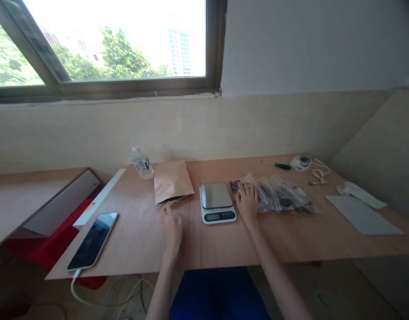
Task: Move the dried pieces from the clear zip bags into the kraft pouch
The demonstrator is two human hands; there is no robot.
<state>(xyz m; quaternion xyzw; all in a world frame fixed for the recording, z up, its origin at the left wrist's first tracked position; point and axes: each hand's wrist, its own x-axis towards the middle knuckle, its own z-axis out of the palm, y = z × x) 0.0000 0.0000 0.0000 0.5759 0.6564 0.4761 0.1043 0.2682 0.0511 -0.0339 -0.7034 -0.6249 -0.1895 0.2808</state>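
Our left hand (172, 226), blurred, is hanging with its fingers partly bent at the lower, gaping edge of a brown paper envelope (173, 180); we cannot tell whether it is touching or gripping that edge. Our right hand (247, 202) is lying palm down, fingers a little apart, over the left end of a row of clear zip bags (280, 193), and we cannot tell whether it is pinching any. Between our hands a white kitchen scale (217, 198) is sitting on the table (133, 240). A plastic bottle (143, 164) is standing just left of the envelope, a phone (94, 240) is lying nearer the left edge, and a green-handled screwdriver (282, 166) is resting behind the bags.
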